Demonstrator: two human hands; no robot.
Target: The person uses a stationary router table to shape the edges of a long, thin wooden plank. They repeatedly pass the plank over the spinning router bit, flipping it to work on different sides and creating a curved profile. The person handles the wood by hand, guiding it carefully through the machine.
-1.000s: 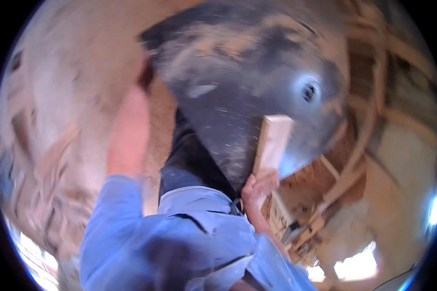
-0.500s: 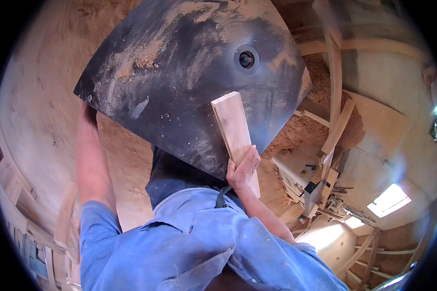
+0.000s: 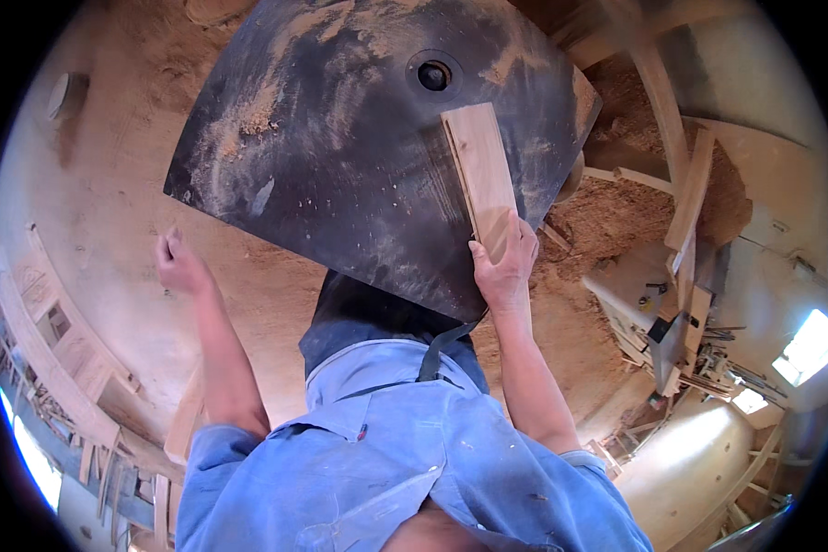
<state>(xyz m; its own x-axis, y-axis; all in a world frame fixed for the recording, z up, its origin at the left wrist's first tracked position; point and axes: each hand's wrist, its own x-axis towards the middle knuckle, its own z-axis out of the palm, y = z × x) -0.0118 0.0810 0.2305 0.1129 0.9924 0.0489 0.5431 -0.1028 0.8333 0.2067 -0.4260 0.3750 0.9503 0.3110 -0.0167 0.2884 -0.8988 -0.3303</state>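
Note:
A dark metal machine table (image 3: pixel 340 184), streaked with sawdust, tilts across the upper middle. In its surface is a round opening with a spindle (image 3: pixel 434 75). A pale wooden board (image 3: pixel 481 161) lies on the table, its far end just below the opening. My right hand (image 3: pixel 506 267) grips the board near its close end, thumb on the left side and fingers on the right. Out beyond the table's left edge, my left hand (image 3: pixel 184 264) is raised in the air. Its fingers are curled and nothing shows in them.
Sawdust heaps (image 3: pixel 621 221) cover the floor right of the table. Long timbers (image 3: pixel 692 189) lean there, close to a cluttered stand (image 3: pixel 667 345) with tools and sticks. At the left, wooden frames (image 3: pixel 74 368) and offcuts are stacked.
My left hand has come away from beneath the table's left corner, down into the open. My right hand has moved the board toward the spindle opening. The whole view has shifted.

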